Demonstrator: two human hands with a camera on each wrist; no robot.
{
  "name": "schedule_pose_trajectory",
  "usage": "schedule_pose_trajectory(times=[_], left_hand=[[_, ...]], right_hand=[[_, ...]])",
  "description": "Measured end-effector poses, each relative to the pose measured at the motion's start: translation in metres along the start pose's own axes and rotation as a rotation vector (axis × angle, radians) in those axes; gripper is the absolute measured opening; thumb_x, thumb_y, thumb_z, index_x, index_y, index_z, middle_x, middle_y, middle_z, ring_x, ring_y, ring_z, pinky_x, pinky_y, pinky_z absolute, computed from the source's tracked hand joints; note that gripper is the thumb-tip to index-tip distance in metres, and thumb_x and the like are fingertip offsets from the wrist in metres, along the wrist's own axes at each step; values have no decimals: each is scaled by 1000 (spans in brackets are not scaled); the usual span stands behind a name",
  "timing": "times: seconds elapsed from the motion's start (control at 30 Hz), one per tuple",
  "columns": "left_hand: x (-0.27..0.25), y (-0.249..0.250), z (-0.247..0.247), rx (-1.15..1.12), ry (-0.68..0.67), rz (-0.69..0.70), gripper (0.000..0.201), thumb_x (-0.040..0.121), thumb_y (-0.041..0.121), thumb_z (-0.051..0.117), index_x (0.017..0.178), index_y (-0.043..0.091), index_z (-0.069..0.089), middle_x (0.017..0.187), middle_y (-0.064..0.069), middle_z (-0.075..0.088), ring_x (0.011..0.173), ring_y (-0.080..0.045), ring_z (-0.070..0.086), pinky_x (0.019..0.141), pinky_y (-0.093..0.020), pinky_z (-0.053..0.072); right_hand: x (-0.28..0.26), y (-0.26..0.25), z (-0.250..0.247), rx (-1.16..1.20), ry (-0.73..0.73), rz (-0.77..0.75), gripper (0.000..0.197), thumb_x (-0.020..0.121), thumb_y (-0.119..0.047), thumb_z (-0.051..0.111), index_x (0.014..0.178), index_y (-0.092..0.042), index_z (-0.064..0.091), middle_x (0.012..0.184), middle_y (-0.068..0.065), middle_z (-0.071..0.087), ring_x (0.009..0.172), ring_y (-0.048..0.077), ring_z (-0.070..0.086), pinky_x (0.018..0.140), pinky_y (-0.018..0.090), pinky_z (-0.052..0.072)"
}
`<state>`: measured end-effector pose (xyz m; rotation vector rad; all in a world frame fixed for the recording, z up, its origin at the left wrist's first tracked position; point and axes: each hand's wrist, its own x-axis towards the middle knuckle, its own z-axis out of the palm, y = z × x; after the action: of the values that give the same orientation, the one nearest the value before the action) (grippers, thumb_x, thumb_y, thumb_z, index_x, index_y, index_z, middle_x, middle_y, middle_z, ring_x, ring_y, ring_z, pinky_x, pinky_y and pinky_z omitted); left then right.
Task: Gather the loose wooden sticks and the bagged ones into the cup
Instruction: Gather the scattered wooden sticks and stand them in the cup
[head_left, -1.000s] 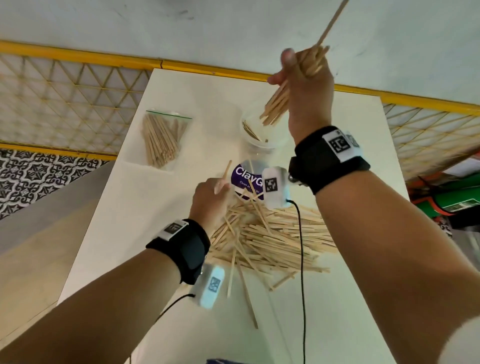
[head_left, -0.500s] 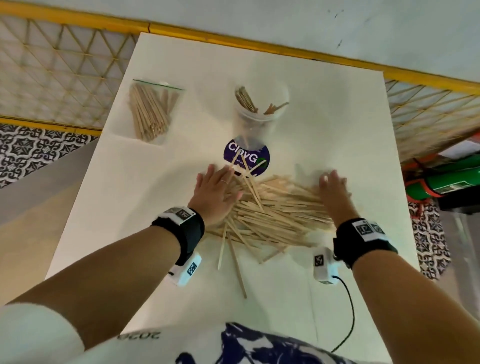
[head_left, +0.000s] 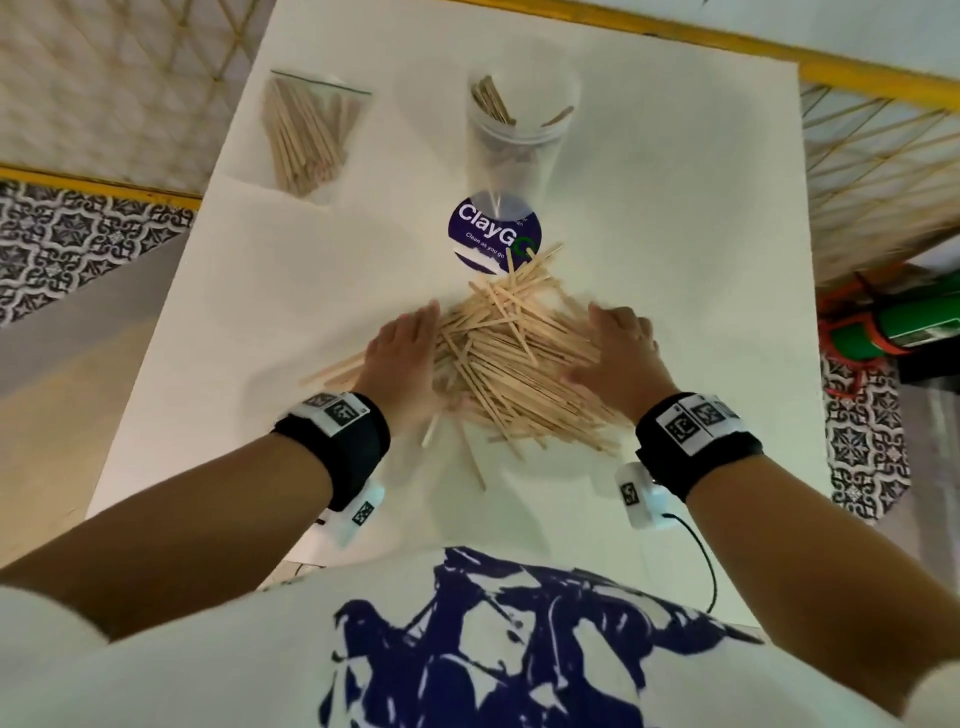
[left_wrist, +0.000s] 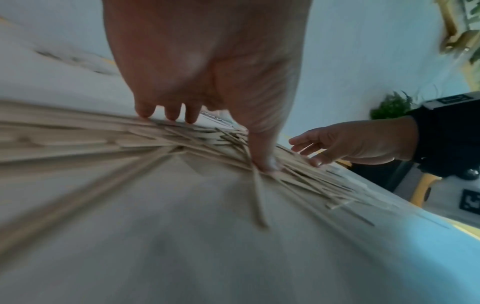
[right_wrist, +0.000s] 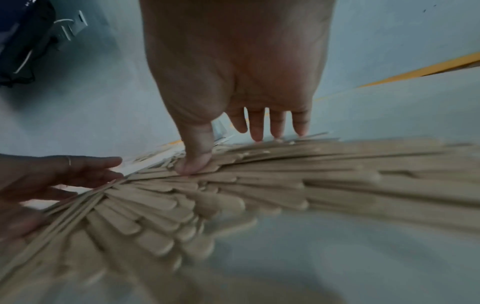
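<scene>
A heap of loose wooden sticks lies mid-table. My left hand presses flat on the heap's left side, fingers straight. My right hand presses flat on its right side. In the left wrist view the left hand touches the sticks with fingertips and thumb. The right wrist view shows the right hand with its thumb down on the sticks. A clear plastic cup holding a few sticks stands behind the heap. A clear bag of sticks lies at the back left.
A round purple sticker sits on the white table between cup and heap. A few stray sticks stick out toward the near edge. A yellow-framed lattice railing borders the table's far and right sides.
A second ago my right hand held a bunch of sticks over the cup; those sticks now stand in the cup. Both hands came down flat on the heap and pushed it closer together.
</scene>
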<state>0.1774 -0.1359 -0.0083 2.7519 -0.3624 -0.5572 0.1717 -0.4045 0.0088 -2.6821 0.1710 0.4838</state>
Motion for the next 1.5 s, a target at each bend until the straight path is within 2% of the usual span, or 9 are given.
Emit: schedule_pose_trajectory(times=[0.23,0.33,0.53,0.77,1.0,1.17,1.23,1.37,1.5], left_hand=[[25,19,-13,44,66,-203,50,88,23,58,133,9,43,130,-14,47,119,-35,42,96,-44,36],[28,21,-17,18,33,-218,44,92,17,48,134,7,41,132,-16,46,120,-36,42,96,-45,37],[26,12,-25,-121,-10,-258,45,95,18,45,136,1,36,131,-21,42,120,-40,42,95,-46,40],[17,24,-48,-556,74,-245,12,97,17,39,104,10,33,82,-7,53,65,-21,52,47,-29,33],[23,61,-59,-882,109,-122,6,98,11,36,104,10,39,93,-11,57,71,-22,54,54,-28,41],[30,77,-71,-1064,98,52,40,93,23,35,121,0,52,112,-19,61,100,-17,53,92,-30,44],[27,80,-76,-972,125,102,35,93,15,38,116,-5,54,103,-12,58,93,-14,48,82,-19,41],[25,66,-74,-844,60,211,17,86,-4,35,76,6,44,72,-6,43,66,-14,37,60,-31,33],[27,53,-75,-749,4,183,19,99,20,46,100,2,54,94,-5,47,84,-15,45,74,-26,34]], right_hand=[[26,-27,-5,-145,-77,-10,65,77,-41,75,126,-8,49,129,14,47,122,35,41,101,47,39],[32,-29,-3,-180,-124,-42,34,90,-19,60,120,-7,51,123,17,47,117,37,46,96,45,42],[35,-27,-20,-205,-194,-103,25,91,1,42,115,-5,42,114,19,54,97,34,55,72,36,41],[31,-47,-43,419,-98,-13,20,96,-18,45,114,-15,50,85,3,55,68,20,50,67,41,47],[17,-118,-23,928,110,32,32,72,-41,75,86,-14,62,58,-5,50,45,10,41,48,28,36],[24,-144,-20,836,291,76,37,82,-46,67,64,-17,53,57,-7,54,51,9,49,53,23,40],[27,-146,-24,723,368,108,43,89,-49,56,63,-15,52,59,-3,55,50,9,48,48,21,35],[34,-149,-26,654,449,134,44,94,-43,48,58,-19,40,61,-1,47,54,15,44,51,28,34],[34,-154,-35,748,490,163,37,95,-42,45,70,-17,49,66,3,61,60,22,57,61,37,48]])
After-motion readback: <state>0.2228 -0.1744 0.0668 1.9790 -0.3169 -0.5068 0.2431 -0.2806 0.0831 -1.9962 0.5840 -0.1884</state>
